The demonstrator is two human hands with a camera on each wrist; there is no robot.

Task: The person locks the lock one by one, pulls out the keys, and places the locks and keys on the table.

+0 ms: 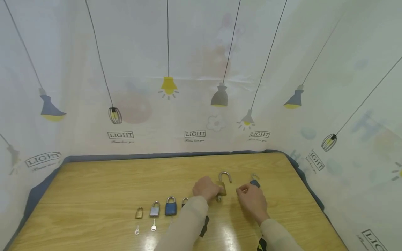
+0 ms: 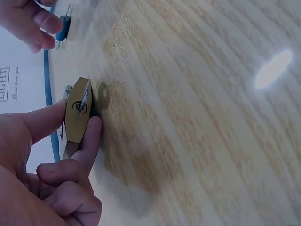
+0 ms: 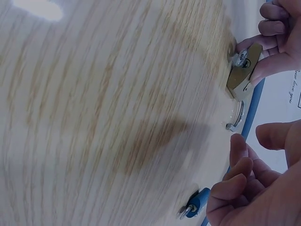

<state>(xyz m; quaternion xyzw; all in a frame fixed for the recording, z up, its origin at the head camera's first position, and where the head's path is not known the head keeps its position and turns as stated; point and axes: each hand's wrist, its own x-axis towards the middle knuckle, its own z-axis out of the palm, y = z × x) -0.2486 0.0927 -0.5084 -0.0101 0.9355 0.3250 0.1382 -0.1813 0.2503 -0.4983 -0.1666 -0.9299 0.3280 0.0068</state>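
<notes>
My left hand (image 1: pixel 205 188) pinches a brass padlock (image 1: pixel 223 189) between thumb and fingers. Its shackle (image 1: pixel 225 173) is swung up and out of one side of the body. A key (image 2: pixel 86 95) sits in the keyhole at the bottom, which faces the left wrist camera. To the right of it, my right hand (image 1: pixel 253 202) holds nothing; in the right wrist view its thumb stands apart from loosely bent fingers. Just beyond that hand is a small blue padlock (image 1: pixel 255 183) with a raised shackle and a key (image 3: pixel 186 212) in it.
Left of my hands, a small brass padlock (image 1: pixel 139 213), a silver one (image 1: pixel 154 211) and a blue one (image 1: pixel 171 208) lie in a row. A dark padlock (image 1: pixel 184 201) is partly behind my left sleeve. Keys (image 1: pixel 153 225) lie below the row on the wooden table (image 1: pixel 103 188).
</notes>
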